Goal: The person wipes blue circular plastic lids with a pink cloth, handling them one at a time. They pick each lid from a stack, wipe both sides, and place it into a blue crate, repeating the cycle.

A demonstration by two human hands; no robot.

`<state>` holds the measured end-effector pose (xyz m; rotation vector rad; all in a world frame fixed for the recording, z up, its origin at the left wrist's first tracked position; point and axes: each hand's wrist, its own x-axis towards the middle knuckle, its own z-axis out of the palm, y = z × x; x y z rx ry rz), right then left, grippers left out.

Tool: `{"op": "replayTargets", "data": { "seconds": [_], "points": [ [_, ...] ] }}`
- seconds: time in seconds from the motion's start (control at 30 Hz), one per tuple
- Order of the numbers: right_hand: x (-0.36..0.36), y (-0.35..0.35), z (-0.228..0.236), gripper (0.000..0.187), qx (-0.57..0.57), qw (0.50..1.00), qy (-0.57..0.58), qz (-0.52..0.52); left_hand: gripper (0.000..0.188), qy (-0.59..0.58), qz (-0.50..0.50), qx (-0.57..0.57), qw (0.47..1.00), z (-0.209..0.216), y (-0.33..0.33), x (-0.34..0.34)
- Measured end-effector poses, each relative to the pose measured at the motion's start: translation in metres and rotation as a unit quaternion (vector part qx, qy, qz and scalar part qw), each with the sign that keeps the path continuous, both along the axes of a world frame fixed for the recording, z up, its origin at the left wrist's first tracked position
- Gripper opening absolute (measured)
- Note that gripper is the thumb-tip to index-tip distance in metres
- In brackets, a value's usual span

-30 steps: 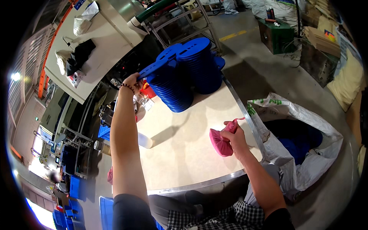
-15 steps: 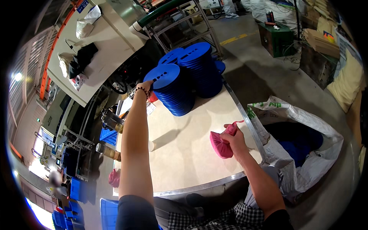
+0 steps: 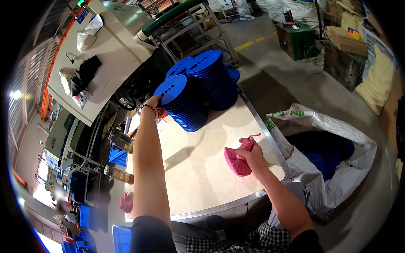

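Observation:
My right hand (image 3: 252, 154) is closed around a pink cloth bundle (image 3: 237, 162) with a twisted tail at its top, over the right part of the table (image 3: 198, 185). My left arm reaches far across the table. At the left rim of the nearest stack of blue slotted discs (image 3: 182, 107), my left hand (image 3: 154, 102) touches or nearly touches the upper discs; its fingers are mostly hidden. More blue disc stacks (image 3: 215, 80) stand close behind and to the right. A second pink bundle (image 3: 126, 202) lies at the table's near left corner.
A white woven sack (image 3: 354, 177) holding dark blue material stands against the table's right metal edge. Jar-like cylinders (image 3: 119, 173) and a blue crate (image 3: 118, 157) are along the left side. A large pale machine (image 3: 114, 46) stands beyond, beside a metal frame (image 3: 202, 38).
The whole view has shifted slightly. My left hand sits a little lower at the disc stack's rim than before. The right hand keeps hold of the pink bundle in much the same place.

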<state>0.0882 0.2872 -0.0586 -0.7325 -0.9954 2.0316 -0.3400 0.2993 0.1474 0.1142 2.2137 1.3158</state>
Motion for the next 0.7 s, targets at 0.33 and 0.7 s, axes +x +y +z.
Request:
{"op": "replayTargets", "data": {
  "seconds": [0.33, 0.7],
  "points": [
    [0.003, 0.006, 0.005, 0.047, 0.004, 1.000, -0.014, -0.027, 0.043, 0.000, -0.061, 0.020, 0.998, -0.002, 0.006, -0.024],
    [0.002, 0.009, -0.005, 0.044, 0.011, 1.000, -0.013, -0.015, 0.037, 0.003, 0.017, 0.023, 1.000, -0.001, 0.020, -0.002]
  ]
}}
